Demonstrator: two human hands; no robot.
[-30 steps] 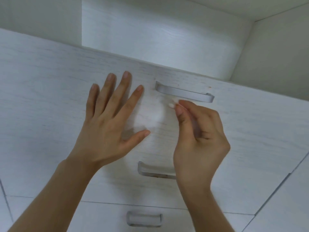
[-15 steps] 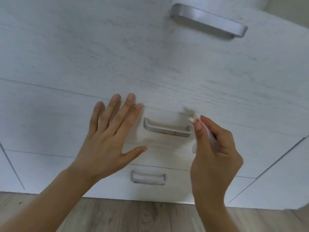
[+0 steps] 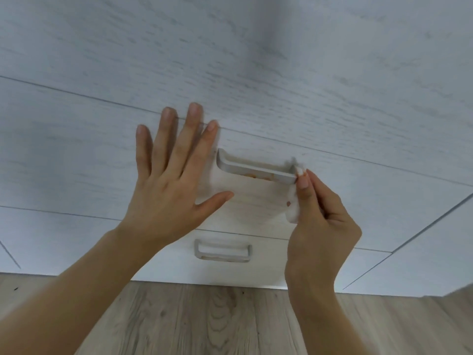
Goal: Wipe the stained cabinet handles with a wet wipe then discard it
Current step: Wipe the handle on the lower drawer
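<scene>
Handle (image 3: pixel 256 170) runs left-right; right hand (image 3: pixel 322 226) pinches wipe (image 3: pixel 293 211) at its right end.

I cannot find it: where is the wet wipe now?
In the head view, the wet wipe is right of centre, pinched in the right hand, at the right end of the stained handle.

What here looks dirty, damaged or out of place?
The upper handle carries orange-brown stains along its lower edge, and the wet wipe pinched in the right hand shows a matching spot. The lower handle looks faintly marked too. Nothing seems damaged or askew.
</scene>
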